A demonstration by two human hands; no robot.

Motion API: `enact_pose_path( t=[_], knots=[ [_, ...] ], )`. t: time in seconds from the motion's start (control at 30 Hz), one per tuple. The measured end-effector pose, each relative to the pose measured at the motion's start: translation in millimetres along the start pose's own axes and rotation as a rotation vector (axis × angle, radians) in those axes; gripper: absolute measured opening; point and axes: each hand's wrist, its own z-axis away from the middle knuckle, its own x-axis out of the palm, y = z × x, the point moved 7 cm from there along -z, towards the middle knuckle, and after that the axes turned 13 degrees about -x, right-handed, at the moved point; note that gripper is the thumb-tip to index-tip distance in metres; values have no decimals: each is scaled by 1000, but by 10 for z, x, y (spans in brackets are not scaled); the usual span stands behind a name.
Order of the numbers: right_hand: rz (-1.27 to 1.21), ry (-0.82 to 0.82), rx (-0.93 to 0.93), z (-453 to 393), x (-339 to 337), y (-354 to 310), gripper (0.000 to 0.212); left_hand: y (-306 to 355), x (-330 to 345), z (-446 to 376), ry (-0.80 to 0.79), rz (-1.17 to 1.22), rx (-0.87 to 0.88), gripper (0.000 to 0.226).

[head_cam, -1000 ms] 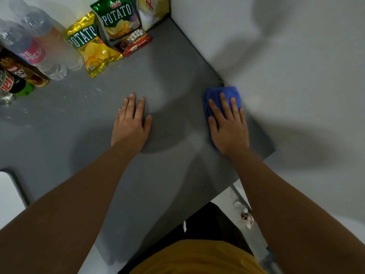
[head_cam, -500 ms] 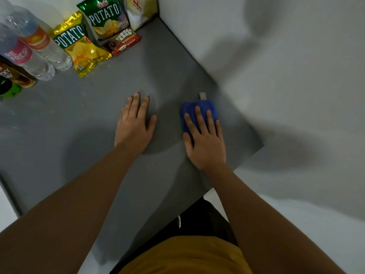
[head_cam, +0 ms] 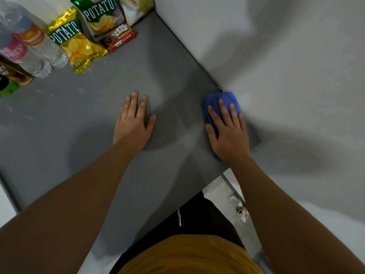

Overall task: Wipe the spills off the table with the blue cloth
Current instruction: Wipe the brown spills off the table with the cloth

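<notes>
Right hand [head_cam: 230, 135] flat, fingers straight and slightly spread, pressing down on the blue cloth [head_cam: 217, 104]. Cloth bunched under the fingers and palm, poking out ahead of the fingertips and past the thumb side. Right beside the table [head_cam: 98, 125] edge on the little-finger side (cloth's far corner at, or just over, that edge; cannot tell which), with the near right corner of the tabletop just outward of the wrist. Bare grey surface toward the thumb side, running across to the left hand [head_cam: 133, 123]. Left hand flat, palm down, fingers straight, holding nothing. Wide bare stretch beyond both sets of fingertips. Well ahead and left of the left hand: chip bags [head_cam: 79, 44], a snack bar [head_cam: 120, 39], water bottles [head_cam: 37, 48] along the far edge.
</notes>
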Motion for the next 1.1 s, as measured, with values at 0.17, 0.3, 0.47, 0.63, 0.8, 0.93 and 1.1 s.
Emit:
enact_pose_path(
  t=[0.17,0.3,0.47,0.63,0.8,0.93,1.1],
  knots=[
    [14,-28,105,271,87,-4,61,10,-8,6,-8,9,-7,65],
    [25,-13,186,463,163,-165,63,23,-6,7,-38,-4,-27,65],
    [11,13,175,536,224,-541,64,37,-33,10,-65,4,-54,66],
    [2,-68,59,417,308,-811,65,30,-26,-3,-96,14,-92,67],
    [-25,-88,-124,224,256,-878,62,42,-35,-4,-128,21,-124,66],
    [-202,-100,-176,108,165,-799,56,58,-78,39,-133,64,-139,64],
    [-345,-29,-30,196,0,-648,55,187,-145,80,-96,148,-134,55]
  ],
)
